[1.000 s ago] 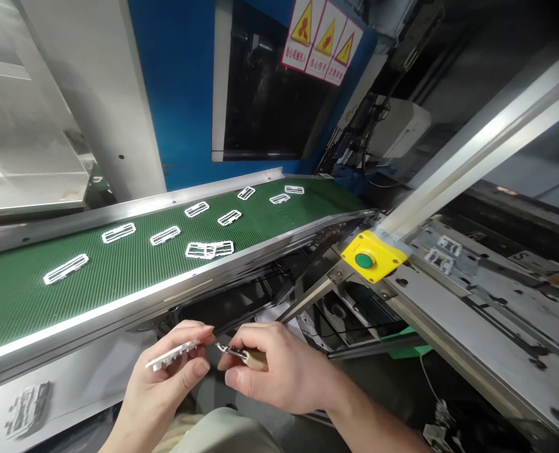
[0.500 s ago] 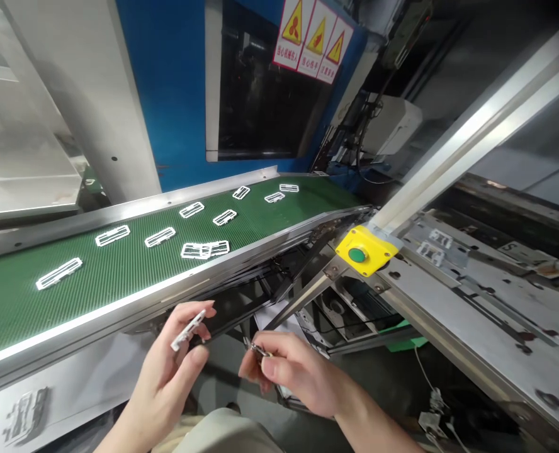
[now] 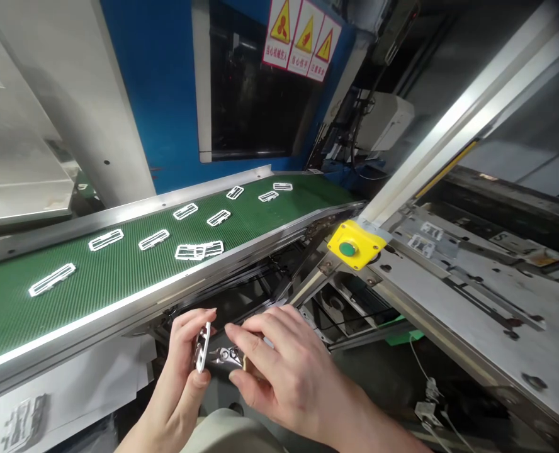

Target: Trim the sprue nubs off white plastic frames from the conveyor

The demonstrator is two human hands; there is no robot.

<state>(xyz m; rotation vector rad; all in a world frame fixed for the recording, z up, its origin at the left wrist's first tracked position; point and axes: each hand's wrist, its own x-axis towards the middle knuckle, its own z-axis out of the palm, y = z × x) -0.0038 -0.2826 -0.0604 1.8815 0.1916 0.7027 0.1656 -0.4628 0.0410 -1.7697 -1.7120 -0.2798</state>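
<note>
My left hand (image 3: 181, 371) grips a white plastic frame (image 3: 204, 349) between thumb and fingers, held edge-on in front of the conveyor. In my right hand (image 3: 286, 371) is a pair of small metal nippers (image 3: 230, 357); the fingers wrap round the handles and hide most of them. The tips of the nippers point left and come close to the white frame. Whether they touch it I cannot tell. Beyond my hands, several more white frames (image 3: 153, 240) lie scattered on the green ribbed conveyor belt (image 3: 119, 283), two of them overlapping near the front rail.
A yellow box with a green button (image 3: 348, 249) sits at the foot of a slanting metal post (image 3: 425, 145). To the right stands a metal bench (image 3: 449, 302). A blue machine (image 3: 166, 94) with warning signs rises behind the belt. White sheets (image 3: 95, 384) lie at lower left.
My right hand has turned and moved up, bringing the nippers up to the frame. My left hand has tilted the frame more upright. The view has shifted slightly.
</note>
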